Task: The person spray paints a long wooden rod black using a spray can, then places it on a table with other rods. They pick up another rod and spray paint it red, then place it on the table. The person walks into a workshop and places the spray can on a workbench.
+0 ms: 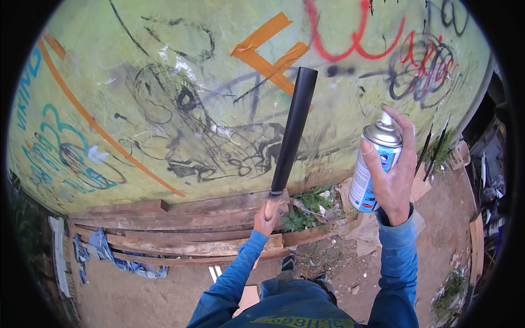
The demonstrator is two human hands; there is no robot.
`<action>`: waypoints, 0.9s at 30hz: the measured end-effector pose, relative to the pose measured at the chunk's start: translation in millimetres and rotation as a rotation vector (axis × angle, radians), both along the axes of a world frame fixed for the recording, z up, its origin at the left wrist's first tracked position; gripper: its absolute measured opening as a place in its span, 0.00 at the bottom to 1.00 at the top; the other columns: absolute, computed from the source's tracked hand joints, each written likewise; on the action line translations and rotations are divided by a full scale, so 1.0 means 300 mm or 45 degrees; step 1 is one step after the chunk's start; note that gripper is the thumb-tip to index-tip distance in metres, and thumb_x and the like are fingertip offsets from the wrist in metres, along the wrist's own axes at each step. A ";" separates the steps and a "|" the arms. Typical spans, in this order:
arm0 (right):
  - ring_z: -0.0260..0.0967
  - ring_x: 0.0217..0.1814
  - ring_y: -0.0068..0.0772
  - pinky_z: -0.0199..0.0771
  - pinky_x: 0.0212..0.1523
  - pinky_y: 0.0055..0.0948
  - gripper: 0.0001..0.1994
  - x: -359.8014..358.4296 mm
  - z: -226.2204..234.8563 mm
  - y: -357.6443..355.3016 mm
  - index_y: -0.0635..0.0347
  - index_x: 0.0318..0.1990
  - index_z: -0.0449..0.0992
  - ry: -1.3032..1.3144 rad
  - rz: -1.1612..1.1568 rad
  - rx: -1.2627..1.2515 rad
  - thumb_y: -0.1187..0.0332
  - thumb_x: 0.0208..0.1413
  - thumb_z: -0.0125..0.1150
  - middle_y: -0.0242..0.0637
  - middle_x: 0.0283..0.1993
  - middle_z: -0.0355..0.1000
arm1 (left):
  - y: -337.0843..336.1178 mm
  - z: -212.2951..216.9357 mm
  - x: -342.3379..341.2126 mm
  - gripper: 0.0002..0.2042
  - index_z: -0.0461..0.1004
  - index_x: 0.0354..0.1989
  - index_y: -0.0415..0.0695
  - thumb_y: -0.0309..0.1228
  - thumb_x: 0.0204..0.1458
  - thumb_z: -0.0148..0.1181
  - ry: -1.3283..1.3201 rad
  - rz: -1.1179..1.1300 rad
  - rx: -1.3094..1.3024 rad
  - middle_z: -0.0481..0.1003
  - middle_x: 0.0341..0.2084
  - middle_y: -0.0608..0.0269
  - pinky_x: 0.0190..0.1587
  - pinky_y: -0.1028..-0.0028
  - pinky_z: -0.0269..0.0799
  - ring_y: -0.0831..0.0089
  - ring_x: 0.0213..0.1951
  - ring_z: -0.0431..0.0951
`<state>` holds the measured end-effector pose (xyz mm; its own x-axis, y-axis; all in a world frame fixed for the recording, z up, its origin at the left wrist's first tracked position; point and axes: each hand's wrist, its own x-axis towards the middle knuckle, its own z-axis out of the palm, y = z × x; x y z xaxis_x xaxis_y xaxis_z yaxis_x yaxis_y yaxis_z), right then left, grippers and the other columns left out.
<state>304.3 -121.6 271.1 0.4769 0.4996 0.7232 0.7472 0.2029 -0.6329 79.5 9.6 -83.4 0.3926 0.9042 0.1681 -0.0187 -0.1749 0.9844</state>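
Aerosol can [361,176] at centre-right sits wrapped in the right hand [397,177], index finger [406,127] on nozzle [386,118], seemingly ready, the left hand [266,219] closed round the mid-frame black tube's [296,128] lower end, apparently exposing its length

Right of the tube [296,128], see the spray can [361,177]; behind the tube, the wall [208,104]; below it, planks [202,246]

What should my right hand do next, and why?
Perhaps ease the spray can slightly nearer the black stick: a gap separates them, your right hand has a finger at the nozzle, and your left hand holds the stick's lower end.
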 end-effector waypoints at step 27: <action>0.70 0.47 0.49 0.71 0.47 0.40 0.29 -0.261 -0.344 -0.110 0.60 0.56 0.66 0.143 0.219 -0.356 0.68 0.45 0.69 0.50 0.48 0.68 | -0.001 0.079 0.025 0.09 0.71 0.38 0.39 0.28 0.52 0.62 -0.001 -0.007 -0.068 0.71 0.28 0.70 0.35 0.75 0.68 0.81 0.31 0.67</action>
